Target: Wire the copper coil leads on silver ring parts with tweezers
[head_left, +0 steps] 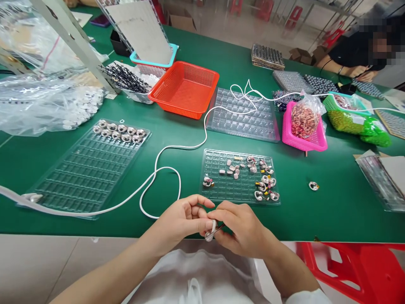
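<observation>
My left hand [185, 219] and my right hand [242, 228] meet at the table's near edge, both pinched on one small ring-shaped coil part [210, 231] with a thin wire end sticking out. Just beyond them lies a clear plastic tray [221, 192] holding several small coil parts and pale cores. A white cable [164, 169] loops across the green table [332, 202] next to my left hand.
A larger clear tray [85, 173] at the left carries two rows of finished rings. An orange basket [185, 88], an empty clear tray [242, 114], a pink basket of copper coils [303, 126] and a loose coil [314, 185] lie further out. Another person sits at the far right.
</observation>
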Demonstrator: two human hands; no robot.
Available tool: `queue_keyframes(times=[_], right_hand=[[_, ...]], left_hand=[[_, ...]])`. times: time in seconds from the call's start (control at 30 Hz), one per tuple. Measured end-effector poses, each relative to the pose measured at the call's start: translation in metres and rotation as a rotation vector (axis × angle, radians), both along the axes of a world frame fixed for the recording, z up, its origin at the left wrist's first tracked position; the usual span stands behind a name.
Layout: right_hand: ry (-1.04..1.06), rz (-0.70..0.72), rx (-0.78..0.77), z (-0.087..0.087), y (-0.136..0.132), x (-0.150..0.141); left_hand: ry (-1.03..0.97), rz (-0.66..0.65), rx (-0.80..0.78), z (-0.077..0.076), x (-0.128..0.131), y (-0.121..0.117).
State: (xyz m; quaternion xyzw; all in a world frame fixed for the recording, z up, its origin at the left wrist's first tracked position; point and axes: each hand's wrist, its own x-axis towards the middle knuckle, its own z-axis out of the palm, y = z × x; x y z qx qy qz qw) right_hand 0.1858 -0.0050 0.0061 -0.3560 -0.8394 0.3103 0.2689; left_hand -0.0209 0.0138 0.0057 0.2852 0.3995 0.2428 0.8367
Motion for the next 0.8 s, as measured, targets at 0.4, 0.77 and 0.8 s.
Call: queue_keyframes(times=[0.4, 0.77, 0.8], right_hand=[[0.589, -0.245, -0.449, -0.026, -0.011, -0.012], [0.730, -0.492, -0.412, -0.044, -0.037, -0.040], [0.733, -0.500, -0.392, -0.043, -0.038, -0.042]], left_hand=[[0.093, 0.072, 0.520, -0.008, 0.003, -0.008], [0.053, 0.185, 0.932, -0.012, 0.022, -0.027], [0.034, 0.207, 0.943, -0.012, 0.022, -0.029]])
